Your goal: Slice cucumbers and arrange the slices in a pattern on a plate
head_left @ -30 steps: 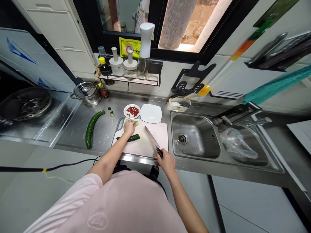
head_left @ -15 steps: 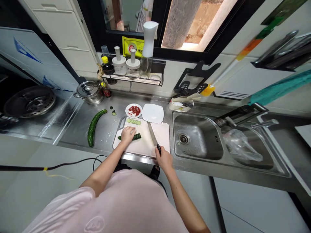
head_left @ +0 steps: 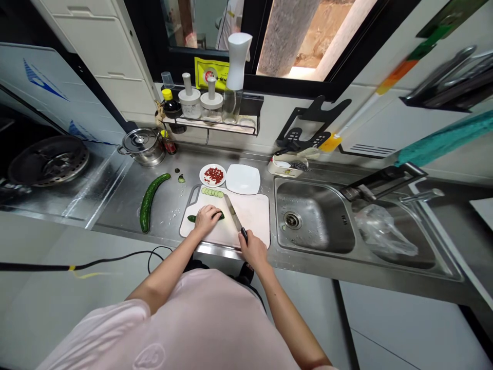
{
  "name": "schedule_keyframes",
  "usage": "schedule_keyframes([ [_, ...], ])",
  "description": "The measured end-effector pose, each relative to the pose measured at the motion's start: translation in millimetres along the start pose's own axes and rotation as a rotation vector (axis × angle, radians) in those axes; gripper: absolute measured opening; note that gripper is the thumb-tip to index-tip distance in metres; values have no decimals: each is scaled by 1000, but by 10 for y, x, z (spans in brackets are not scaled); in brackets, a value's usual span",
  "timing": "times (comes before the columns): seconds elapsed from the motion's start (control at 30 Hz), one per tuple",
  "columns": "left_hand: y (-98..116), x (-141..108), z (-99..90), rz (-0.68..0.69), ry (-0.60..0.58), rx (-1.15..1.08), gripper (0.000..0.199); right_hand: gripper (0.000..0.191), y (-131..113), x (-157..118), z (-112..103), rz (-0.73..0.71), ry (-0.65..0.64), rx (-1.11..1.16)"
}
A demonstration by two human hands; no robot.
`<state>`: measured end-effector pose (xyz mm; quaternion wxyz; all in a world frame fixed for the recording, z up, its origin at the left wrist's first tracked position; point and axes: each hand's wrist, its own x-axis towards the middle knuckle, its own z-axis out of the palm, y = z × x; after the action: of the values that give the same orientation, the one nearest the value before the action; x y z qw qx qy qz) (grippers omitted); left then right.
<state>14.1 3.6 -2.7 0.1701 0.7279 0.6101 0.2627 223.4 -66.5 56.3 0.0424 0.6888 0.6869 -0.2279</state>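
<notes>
My left hand [head_left: 207, 220] is closed over the middle of a dark green piece of cucumber [head_left: 191, 218], which lies across the white cutting board [head_left: 252, 210]. Only the two ends of the piece show past my fingers. In my right hand [head_left: 254, 250] is the black handle of a kitchen knife [head_left: 233, 211]. Its blade points away from me and to the left, close to the right end of the cucumber. A row of pale cucumber slices [head_left: 212, 192] lies at the board's far edge.
Behind the board stand a small plate of chopped red pieces [head_left: 213, 175] and a white square plate [head_left: 243, 179]. A whole cucumber [head_left: 147, 203] lies to the left, with a lidded steel pot [head_left: 142, 147] beyond it. The sink [head_left: 311, 216] is on the right.
My left hand has slid right along the cucumber, toward its cut end. My right hand has brought the knife left, so the blade is nearer the cucumber.
</notes>
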Motion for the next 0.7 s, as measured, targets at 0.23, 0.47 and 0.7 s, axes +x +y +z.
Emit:
schedule_keyframes([
  [0.23,17,-18,15,48,-40,-3,22,35,-58,-20,34,-25,-4,-22],
  [0.47,-24,-34,57,76,-39,-12,23,33,-116,-45,20,-34,-11,-35],
  [0.7,-70,-45,104,150,49,-48,20,34,-119,-41,16,-56,-13,-39],
])
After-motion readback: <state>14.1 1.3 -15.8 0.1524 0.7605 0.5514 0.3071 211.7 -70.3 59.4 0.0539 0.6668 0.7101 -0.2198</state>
